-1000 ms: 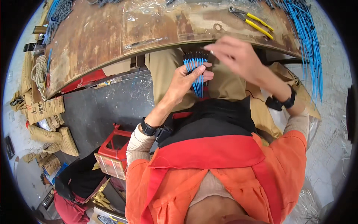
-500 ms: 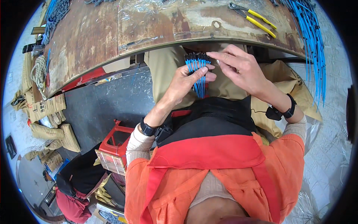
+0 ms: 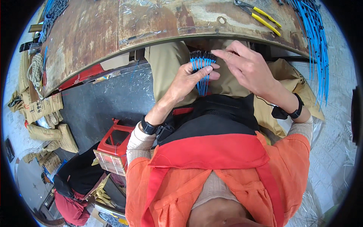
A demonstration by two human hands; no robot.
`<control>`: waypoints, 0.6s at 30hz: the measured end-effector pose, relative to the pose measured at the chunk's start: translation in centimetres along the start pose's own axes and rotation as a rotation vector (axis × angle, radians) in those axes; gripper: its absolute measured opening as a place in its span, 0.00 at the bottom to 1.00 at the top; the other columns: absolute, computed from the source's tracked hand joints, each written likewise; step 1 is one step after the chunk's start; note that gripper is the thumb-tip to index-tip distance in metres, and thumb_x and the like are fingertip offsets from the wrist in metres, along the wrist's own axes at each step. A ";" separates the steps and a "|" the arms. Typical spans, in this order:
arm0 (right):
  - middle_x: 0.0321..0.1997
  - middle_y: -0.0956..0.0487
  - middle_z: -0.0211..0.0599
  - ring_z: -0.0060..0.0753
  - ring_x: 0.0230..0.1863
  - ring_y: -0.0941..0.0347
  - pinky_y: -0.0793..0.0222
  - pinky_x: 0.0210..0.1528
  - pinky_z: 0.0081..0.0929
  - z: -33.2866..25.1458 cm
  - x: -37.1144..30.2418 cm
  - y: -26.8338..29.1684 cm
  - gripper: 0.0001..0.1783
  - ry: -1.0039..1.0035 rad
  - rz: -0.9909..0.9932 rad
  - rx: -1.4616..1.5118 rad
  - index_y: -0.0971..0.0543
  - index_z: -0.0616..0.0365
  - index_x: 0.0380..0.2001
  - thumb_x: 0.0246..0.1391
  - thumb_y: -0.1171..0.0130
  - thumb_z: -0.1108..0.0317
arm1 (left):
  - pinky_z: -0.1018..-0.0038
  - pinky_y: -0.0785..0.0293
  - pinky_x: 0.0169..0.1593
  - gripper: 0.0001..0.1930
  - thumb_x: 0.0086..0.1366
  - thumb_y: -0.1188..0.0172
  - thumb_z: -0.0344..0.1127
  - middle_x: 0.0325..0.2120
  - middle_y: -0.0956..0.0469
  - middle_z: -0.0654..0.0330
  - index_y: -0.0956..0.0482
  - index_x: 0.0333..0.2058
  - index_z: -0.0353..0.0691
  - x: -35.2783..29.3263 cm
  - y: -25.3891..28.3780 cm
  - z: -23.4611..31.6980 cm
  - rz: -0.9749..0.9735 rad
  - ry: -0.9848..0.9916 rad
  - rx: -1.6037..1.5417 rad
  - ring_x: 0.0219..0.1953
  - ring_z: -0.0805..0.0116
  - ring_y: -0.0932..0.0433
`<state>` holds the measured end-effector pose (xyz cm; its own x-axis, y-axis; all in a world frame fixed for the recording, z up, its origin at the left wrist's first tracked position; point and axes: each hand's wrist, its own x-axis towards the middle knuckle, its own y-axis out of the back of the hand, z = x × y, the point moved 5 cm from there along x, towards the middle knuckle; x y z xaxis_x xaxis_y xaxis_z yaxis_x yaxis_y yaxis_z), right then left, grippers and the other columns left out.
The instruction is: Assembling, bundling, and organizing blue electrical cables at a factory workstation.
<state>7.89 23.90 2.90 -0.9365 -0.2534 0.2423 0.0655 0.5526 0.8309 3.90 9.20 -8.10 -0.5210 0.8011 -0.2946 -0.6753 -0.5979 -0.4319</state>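
Observation:
My left hand [image 3: 188, 78] is closed round a fanned bundle of thin blue cables [image 3: 203, 85] above my lap, thumb across the front. Their black ends [image 3: 199, 55] stand up side by side past my fingers, below the table's near edge. At the right side of these ends is my right hand [image 3: 250, 67], its index fingertip against the outermost ones and its other fingers curled. Whatever lies between those fingertips is too small to make out.
A worn wooden table [image 3: 87, 41] spans the far side, with yellow-handled pliers [image 3: 264, 20] on it. More blue cables [image 3: 319, 56] hang off its right end. A red stool [image 3: 117, 138] and stacked brown sacks [image 3: 43, 109] stand left; another person [image 3: 72, 206] is at lower left.
My right fingertips have shifted very slightly right along the black ends. My left hand keeps its hold on the bundle. The whole view has moved slightly.

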 end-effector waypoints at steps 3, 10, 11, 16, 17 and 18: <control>0.34 0.27 0.40 0.38 0.32 0.29 0.32 0.34 0.31 -0.6 0.4 0.4 0.19 0.086 0.033 -0.105 0.21 0.56 0.46 0.49 0.43 0.79 | 0.72 0.20 0.42 0.15 0.70 0.48 0.39 0.36 0.18 0.55 0.23 0.47 0.35 0.0 0.1 -0.1 -0.025 -0.015 0.062 0.40 0.68 0.19; 0.34 0.26 0.37 0.36 0.35 0.28 0.32 0.38 0.29 0.3 0.2 -0.7 0.14 -0.035 0.074 0.070 0.19 0.57 0.43 0.51 0.42 0.78 | 0.71 0.20 0.42 0.15 0.70 0.48 0.39 0.37 0.18 0.54 0.24 0.48 0.35 -0.1 0.2 -0.1 -0.043 -0.033 0.053 0.41 0.68 0.19; 0.35 0.25 0.36 0.35 0.36 0.28 0.32 0.38 0.28 0.5 0.0 -1.0 0.14 -0.110 0.091 0.146 0.19 0.57 0.42 0.51 0.42 0.78 | 0.71 0.21 0.42 0.15 0.70 0.48 0.39 0.37 0.18 0.54 0.24 0.48 0.35 -0.1 0.2 -0.2 -0.045 -0.034 0.045 0.41 0.68 0.19; 0.36 0.24 0.34 0.31 0.37 0.27 0.31 0.40 0.24 1.0 -1.0 -1.9 0.12 -0.262 0.139 0.270 0.18 0.57 0.41 0.52 0.42 0.78 | 0.70 0.21 0.43 0.15 0.70 0.48 0.38 0.37 0.18 0.54 0.24 0.48 0.35 -0.2 -0.1 -0.3 -0.041 -0.031 0.064 0.41 0.67 0.19; 0.36 0.24 0.34 0.31 0.37 0.27 0.31 0.40 0.24 1.0 -0.9 -1.9 0.12 -0.261 0.138 0.272 0.18 0.57 0.41 0.52 0.42 0.78 | 0.71 0.21 0.43 0.15 0.70 0.49 0.38 0.37 0.18 0.54 0.24 0.48 0.35 -0.1 -0.1 -0.2 -0.042 -0.019 0.072 0.42 0.67 0.19; 0.36 0.25 0.34 0.31 0.37 0.27 0.31 0.39 0.24 0.9 -0.9 -1.8 0.12 -0.251 0.158 0.265 0.18 0.57 0.41 0.52 0.42 0.78 | 0.71 0.21 0.43 0.15 0.70 0.49 0.38 0.37 0.18 0.55 0.24 0.48 0.35 -0.1 -0.2 -0.1 -0.045 -0.004 0.079 0.42 0.68 0.20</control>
<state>8.30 23.84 0.73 -0.9793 0.0344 0.1995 0.1545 0.7636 0.6269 4.12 9.29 -8.07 -0.4917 0.8270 -0.2728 -0.7370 -0.5620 -0.3755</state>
